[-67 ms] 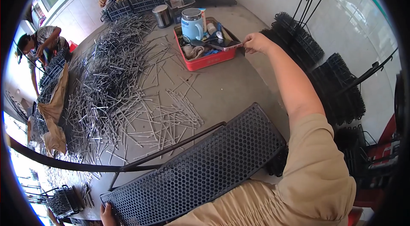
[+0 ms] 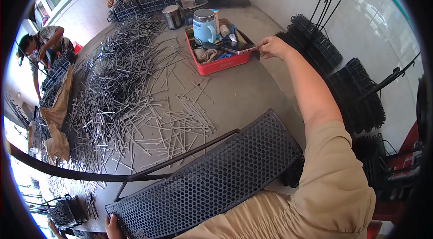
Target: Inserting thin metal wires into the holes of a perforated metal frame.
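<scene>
Steadying the black panel (image 2: 212, 173), probably, the left hand (image 2: 112, 227) is clamping its edge. Right hand (image 2: 271, 48) is pinching a phone-looking slab (image 2: 237, 50), likely since it's overhanging the red tray (image 2: 224, 64).

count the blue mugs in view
1: the light-blue mug stands in the red tray, left of your right hand. Others could be hidden from this view.

You are holding your right arm (image 2: 322, 108) outstretched, its bare forearm (image 2: 311, 86) slanting forward and leftward from the elbow. Your right hand (image 2: 272, 48) is pinching at the fingertips, the fingers curling inward. Your left hand (image 2: 112, 227) is gripping low at the left, thumb pointing forward, partly out of view.
</scene>
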`<state>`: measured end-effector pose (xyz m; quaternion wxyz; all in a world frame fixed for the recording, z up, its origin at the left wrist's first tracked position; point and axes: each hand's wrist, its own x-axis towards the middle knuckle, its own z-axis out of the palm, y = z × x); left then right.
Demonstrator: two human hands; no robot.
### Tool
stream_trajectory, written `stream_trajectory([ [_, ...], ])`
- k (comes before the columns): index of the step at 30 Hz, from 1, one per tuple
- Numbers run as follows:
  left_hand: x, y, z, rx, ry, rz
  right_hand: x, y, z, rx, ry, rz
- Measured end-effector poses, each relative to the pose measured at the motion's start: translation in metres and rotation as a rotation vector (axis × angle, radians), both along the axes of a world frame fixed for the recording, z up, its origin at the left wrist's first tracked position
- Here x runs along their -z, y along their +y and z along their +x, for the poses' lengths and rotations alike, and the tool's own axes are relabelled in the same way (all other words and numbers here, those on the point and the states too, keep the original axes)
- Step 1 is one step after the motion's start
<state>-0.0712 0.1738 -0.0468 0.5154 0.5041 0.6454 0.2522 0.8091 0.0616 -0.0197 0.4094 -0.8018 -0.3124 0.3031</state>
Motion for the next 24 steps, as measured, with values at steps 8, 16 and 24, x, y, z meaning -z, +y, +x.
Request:
stream_trajectory([
  [8, 0.001, 0.003, -0.005, 0.015, -0.009, -0.005, -0.005, 0.003, 0.000, -0.040, -0.114, -0.044],
  [16, 0.001, -0.001, 0.008, 0.040, 0.077, 0.185, -0.020, 0.021, -0.014, -0.041, -0.972, -0.347],
  [24, 0.003, -0.006, -0.002, 0.034, 0.147, 0.151, 0.035, 0.006, 0.009, 0.478, -0.876, -0.371],
])
